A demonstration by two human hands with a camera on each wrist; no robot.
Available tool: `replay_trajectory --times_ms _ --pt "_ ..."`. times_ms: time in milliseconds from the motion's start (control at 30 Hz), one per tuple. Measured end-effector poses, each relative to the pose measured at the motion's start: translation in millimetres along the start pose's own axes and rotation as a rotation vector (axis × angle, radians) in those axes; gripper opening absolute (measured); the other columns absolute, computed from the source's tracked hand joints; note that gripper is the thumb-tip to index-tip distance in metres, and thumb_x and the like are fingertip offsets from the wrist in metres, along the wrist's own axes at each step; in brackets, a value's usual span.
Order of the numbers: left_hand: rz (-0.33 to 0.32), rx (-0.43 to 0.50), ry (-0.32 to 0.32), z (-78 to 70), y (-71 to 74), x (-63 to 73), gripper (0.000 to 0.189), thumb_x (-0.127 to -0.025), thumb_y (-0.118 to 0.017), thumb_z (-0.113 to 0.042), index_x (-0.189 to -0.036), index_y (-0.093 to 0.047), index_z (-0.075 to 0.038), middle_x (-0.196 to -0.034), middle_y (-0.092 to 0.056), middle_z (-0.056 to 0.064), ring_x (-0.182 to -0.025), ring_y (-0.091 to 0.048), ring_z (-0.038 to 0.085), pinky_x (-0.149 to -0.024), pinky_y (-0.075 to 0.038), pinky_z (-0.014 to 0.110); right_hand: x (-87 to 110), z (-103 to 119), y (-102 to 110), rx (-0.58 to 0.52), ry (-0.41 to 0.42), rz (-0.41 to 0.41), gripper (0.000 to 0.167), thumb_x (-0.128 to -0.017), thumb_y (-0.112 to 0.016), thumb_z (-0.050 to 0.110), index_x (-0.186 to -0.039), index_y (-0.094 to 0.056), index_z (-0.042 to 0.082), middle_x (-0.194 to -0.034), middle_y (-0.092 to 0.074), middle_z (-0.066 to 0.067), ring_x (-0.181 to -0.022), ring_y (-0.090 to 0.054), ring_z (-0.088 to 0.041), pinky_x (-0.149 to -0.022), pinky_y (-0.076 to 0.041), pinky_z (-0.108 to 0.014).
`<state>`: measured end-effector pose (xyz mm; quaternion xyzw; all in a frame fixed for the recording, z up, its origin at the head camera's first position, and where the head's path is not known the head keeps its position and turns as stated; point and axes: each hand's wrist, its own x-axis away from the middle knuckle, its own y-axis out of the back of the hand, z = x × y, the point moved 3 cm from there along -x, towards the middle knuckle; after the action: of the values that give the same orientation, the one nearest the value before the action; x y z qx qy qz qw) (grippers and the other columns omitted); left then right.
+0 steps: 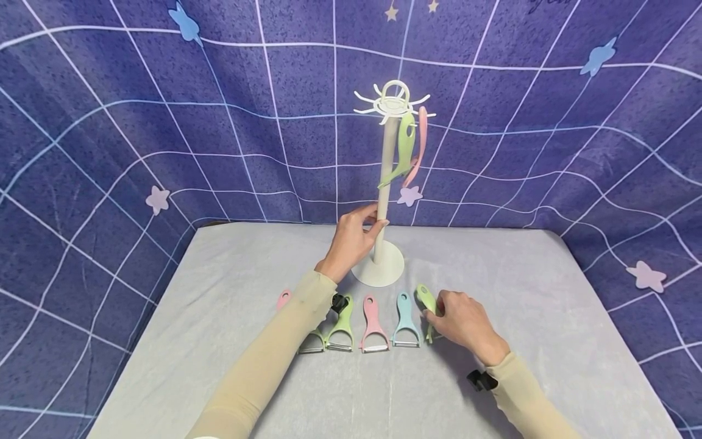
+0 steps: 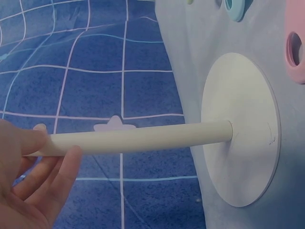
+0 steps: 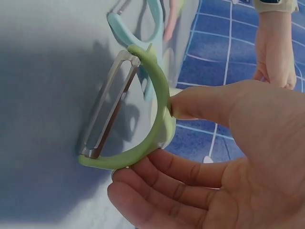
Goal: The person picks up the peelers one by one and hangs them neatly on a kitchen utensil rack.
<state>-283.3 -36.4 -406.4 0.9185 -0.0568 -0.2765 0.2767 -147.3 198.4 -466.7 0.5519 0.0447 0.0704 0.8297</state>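
My left hand [image 1: 353, 239] grips the cream pole of a hanging stand [image 1: 386, 152], thumb on one side and fingers on the other, as the left wrist view also shows. The stand has a round base [image 2: 240, 176] and a ring of hooks [image 1: 392, 105] on top. A green peeler [image 1: 406, 143] and a pink peeler [image 1: 422, 134] hang from hooks on its right. On the table's right, my right hand [image 1: 463, 320] pinches a green Y-shaped peeler [image 3: 159, 81] between thumb and fingers. Its handle is tilted up, its metal blade [image 3: 107, 112] faces the table side.
Left of the held peeler, a blue peeler [image 1: 405, 320], a pink peeler [image 1: 371, 323] and a green peeler [image 1: 342, 326] lie in a row on the pale tablecloth [image 1: 493, 262]. My left sleeve [image 1: 274, 353] partly covers more peelers. A blue patterned curtain [image 1: 296, 140] hangs behind.
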Motion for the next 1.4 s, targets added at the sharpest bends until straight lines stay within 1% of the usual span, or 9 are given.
replay_trajectory --times_ms 100,267,500,633,800,1033,1167,1267,1400 --pt "0.003 0.002 0.000 0.1 -0.1 0.0 0.026 -0.104 -0.075 -0.018 -0.126 -0.074 -0.005 -0.109 -0.077 0.010 -0.103 -0.077 0.024 -0.080 -0.066 0.028 -0.2 -1 5 -0.010 0.015 -0.012 0.028 -0.092 -0.081 0.026 -0.079 -0.062 0.011 -0.070 -0.057 -0.001 -0.062 -0.053 -0.020 -0.055 -0.046 -0.039" --pt "0.002 0.007 -0.006 0.7 -0.5 -0.2 0.026 -0.104 -0.075 -0.017 -0.125 -0.074 -0.003 -0.109 -0.077 0.011 -0.103 -0.077 0.024 -0.080 -0.066 0.028 -3.5 -6 16 -0.036 0.012 -0.032 0.025 -0.093 -0.081 0.026 -0.083 -0.065 0.011 -0.073 -0.060 0.000 -0.063 -0.054 -0.018 -0.056 -0.046 -0.037" --pt "0.004 0.004 -0.008 1.6 -1.5 -0.4 0.023 -0.104 -0.075 -0.018 -0.124 -0.075 -0.006 -0.109 -0.077 0.010 -0.102 -0.076 0.022 -0.080 -0.065 0.026 -10.7 -15 34 -0.052 0.019 -0.095 0.022 -0.094 -0.081 0.027 -0.086 -0.067 0.011 -0.072 -0.060 0.002 -0.062 -0.054 -0.017 -0.053 -0.044 -0.038" --pt "0.001 0.007 -0.009 1.0 -1.0 0.0 0.022 -0.104 -0.075 -0.017 -0.123 -0.075 -0.007 -0.110 -0.077 0.010 -0.102 -0.076 0.022 -0.080 -0.066 0.026 -15.6 -20 43 -0.080 0.031 -0.121 0.019 -0.095 -0.081 0.026 -0.087 -0.070 0.013 -0.076 -0.067 0.003 -0.066 -0.061 -0.016 -0.057 -0.050 -0.042" --pt "0.000 0.012 -0.009 1.8 -1.5 0.1 0.024 -0.104 -0.075 -0.018 -0.124 -0.075 -0.006 -0.110 -0.077 0.010 -0.102 -0.076 0.023 -0.081 -0.066 0.027 -21.0 -24 55 -0.146 0.040 -0.118 0.015 -0.097 -0.080 0.025 -0.092 -0.073 0.013 -0.082 -0.072 0.002 -0.075 -0.068 -0.015 -0.064 -0.055 -0.044" --pt "-0.003 0.011 -0.009 1.8 -1.3 0.1 0.022 -0.104 -0.075 -0.018 -0.123 -0.075 -0.007 -0.109 -0.077 0.010 -0.102 -0.076 0.022 -0.080 -0.066 0.026 -33.0 -29 69 -0.246 0.117 -0.184 0.016 -0.099 -0.079 0.024 -0.098 -0.075 0.008 -0.084 -0.076 -0.003 -0.076 -0.073 -0.019 -0.071 -0.060 -0.036" --pt "-0.002 0.016 -0.010 1.0 -1.4 0.4 0.022 -0.103 -0.075 -0.017 -0.122 -0.075 -0.005 -0.108 -0.077 0.010 -0.102 -0.076 0.023 -0.080 -0.066 0.027 -43.7 -33 75 -0.296 0.152 -0.222 0.017 -0.100 -0.079 0.023 -0.104 -0.077 0.006 -0.092 -0.078 -0.006 -0.081 -0.073 -0.023 -0.076 -0.060 -0.037" --pt "-0.002 0.011 -0.008 0.4 -1.4 0.7 0.022 -0.104 -0.075 -0.017 -0.122 -0.075 -0.005 -0.108 -0.077 0.010 -0.101 -0.076 0.023 -0.080 -0.066 0.027 -52.1 -34 81 -0.333 0.185 -0.248 0.017 -0.101 -0.078 0.022 -0.106 -0.079 0.006 -0.096 -0.079 -0.007 -0.087 -0.074 -0.026 -0.080 -0.059 -0.042" --pt "-0.001 0.000 -0.007 0.3 -1.7 0.8 0.020 -0.104 -0.074 -0.018 -0.121 -0.075 -0.007 -0.107 -0.077 0.010 -0.101 -0.076 0.022 -0.080 -0.066 0.026 -61.3 -33 89 -0.377 0.224 -0.294 0.017 -0.101 -0.078 0.020 -0.110 -0.079 0.006 -0.100 -0.080 -0.008 -0.091 -0.074 -0.025 -0.082 -0.058 -0.034"
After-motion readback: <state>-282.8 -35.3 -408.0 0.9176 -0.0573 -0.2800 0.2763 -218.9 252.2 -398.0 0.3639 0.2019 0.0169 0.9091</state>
